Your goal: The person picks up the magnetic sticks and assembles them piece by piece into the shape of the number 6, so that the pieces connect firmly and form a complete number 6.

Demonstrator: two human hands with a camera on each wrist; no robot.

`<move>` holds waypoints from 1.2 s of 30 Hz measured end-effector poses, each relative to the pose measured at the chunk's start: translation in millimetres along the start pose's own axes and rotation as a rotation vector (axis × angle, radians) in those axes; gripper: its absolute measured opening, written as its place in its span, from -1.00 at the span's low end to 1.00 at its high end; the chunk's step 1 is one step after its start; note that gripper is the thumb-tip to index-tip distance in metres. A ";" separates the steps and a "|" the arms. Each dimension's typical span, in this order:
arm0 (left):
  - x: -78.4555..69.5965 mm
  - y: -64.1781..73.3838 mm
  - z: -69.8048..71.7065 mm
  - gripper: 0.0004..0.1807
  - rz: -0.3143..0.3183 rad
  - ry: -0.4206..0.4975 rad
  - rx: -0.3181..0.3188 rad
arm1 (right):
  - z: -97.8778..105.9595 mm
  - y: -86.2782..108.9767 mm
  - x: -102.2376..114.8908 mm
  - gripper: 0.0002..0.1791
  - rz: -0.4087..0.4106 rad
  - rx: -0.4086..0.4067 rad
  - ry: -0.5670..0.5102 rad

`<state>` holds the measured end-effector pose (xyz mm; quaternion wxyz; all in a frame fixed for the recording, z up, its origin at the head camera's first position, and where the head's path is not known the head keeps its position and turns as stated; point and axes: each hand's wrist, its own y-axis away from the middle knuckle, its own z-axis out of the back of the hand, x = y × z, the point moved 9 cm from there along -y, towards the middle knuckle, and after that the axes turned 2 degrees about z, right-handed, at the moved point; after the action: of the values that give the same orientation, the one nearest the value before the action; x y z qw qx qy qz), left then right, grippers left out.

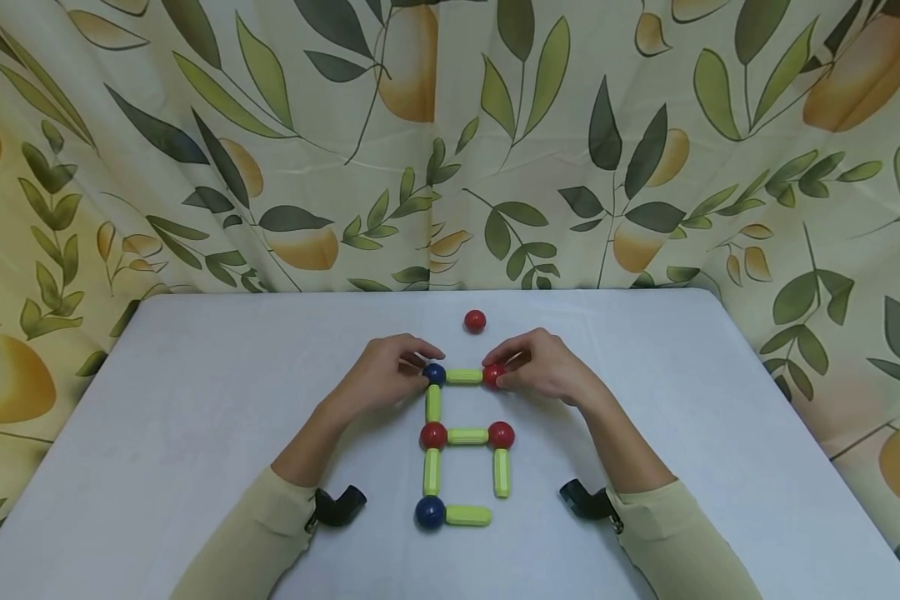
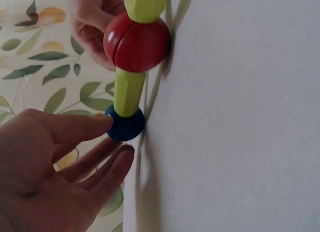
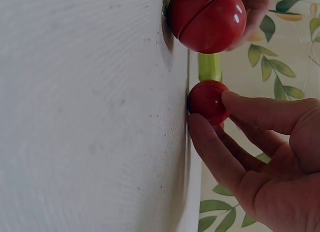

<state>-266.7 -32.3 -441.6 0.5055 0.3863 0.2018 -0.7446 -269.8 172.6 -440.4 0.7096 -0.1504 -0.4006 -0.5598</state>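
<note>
A frame of yellow-green rods [image 1: 432, 472] joined by red and blue balls lies flat on the white table. At its far left corner my left hand [image 1: 390, 369] holds a blue ball [image 2: 125, 126] by its sides, thumb against it. My right hand [image 3: 272, 147] pinches the red ball [image 1: 493, 377] at the far right corner between thumb and fingers. One rod [image 1: 464, 377] spans these two balls. Nearer to me are a red ball [image 1: 433, 435] on the left, another red ball [image 1: 501, 435] on the right and a blue ball [image 1: 430, 512] at the near left corner.
A loose red ball [image 1: 475, 322] lies beyond the frame, near the far edge of the white table [image 1: 232, 350]. A leaf-patterned curtain [image 1: 450, 167] hangs behind the table. Each wrist carries a black camera mount [image 1: 341, 506].
</note>
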 end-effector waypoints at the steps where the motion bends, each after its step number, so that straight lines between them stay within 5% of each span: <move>1: 1.3 -0.8 -1.3 -0.59 -0.007 0.008 0.020 | 0.1 0.1 0.3 -0.72 0.003 0.000 -0.001; 8: 6.5 -4.2 -8.3 -0.56 -0.054 0.049 0.114 | -0.2 0.2 -0.5 -0.72 -0.009 -0.001 -0.009; 36: 6.7 -8.0 -8.3 -0.65 -0.036 -0.014 0.075 | 0.7 0.1 2.9 -0.70 0.039 0.022 -0.006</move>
<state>-272.1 -27.3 -452.6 0.4785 0.3964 0.1771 -0.7632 -269.8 171.2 -437.8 0.7206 -0.1521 -0.4059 -0.5411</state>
